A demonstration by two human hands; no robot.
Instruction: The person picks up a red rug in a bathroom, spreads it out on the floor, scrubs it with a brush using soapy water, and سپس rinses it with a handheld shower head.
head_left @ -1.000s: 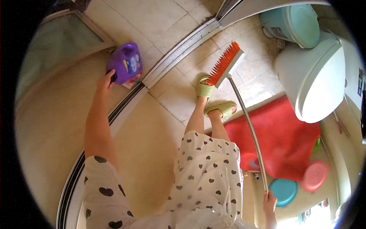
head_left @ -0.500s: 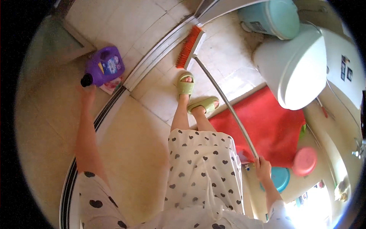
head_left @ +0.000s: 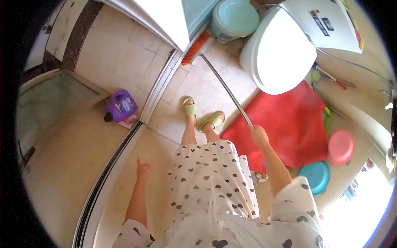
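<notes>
My right hand (head_left: 259, 136) is wrapped round the upper end of a long-handled floor brush (head_left: 225, 88) with a metal stick. Its head, with orange-red bristles (head_left: 196, 48), rests on the tiled floor against the door track. My left hand (head_left: 143, 166) is in the air left of my skirt with nothing in it, one finger stretched out and the others partly curled. Beyond the track at the left, a purple jug (head_left: 122, 106) with a black cap stands apart from that hand, next to a small pink packet (head_left: 128, 121).
A sliding-door track (head_left: 157, 89) crosses the floor. To the right are a white toilet (head_left: 281, 49), a lidded pale-blue bucket (head_left: 235, 18) and a red mat (head_left: 281, 124). A pink basin (head_left: 341, 146) and a blue basin (head_left: 315, 177) lie by the wall. My feet wear green slippers (head_left: 213, 120).
My left hand has drawn back from the purple jug's cap toward my body. The right hand still grips the brush, whose head now lies nearer the bucket. The view has shifted.
</notes>
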